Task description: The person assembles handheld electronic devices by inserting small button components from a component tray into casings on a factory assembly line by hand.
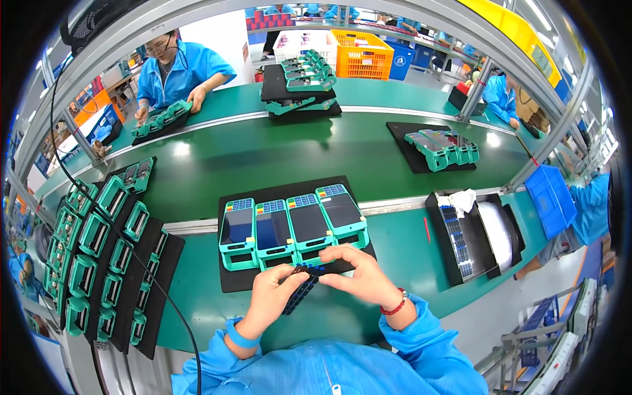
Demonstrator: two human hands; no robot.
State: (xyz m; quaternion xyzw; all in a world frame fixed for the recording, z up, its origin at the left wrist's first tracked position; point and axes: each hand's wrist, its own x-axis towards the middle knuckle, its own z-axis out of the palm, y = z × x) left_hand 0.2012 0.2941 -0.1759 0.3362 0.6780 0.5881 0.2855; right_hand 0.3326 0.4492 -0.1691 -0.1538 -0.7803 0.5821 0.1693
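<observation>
My left hand [268, 293] grips a dark strip with small blue pieces [297, 297] between thumb and fingers, tilted over the near edge of a black foam pad [232, 282]. The thumb and index finger of my right hand [361, 279] close in at the strip's upper end; what exactly they pinch is too small to tell. Just beyond my hands, several green payment terminals [309, 222] lie in a row on the pad, their dark screens and coloured keypads facing up. The lower ends of the middle ones are partly hidden by my fingers.
At left, black boards carry many green terminal housings [83, 275]; a black cable [141, 263] hangs before them. At right stand a black box of blue-edged strips [454, 234] and a blue bin [552, 199]. Across the green conveyor [276, 158], a co-worker [179, 74] handles terminals.
</observation>
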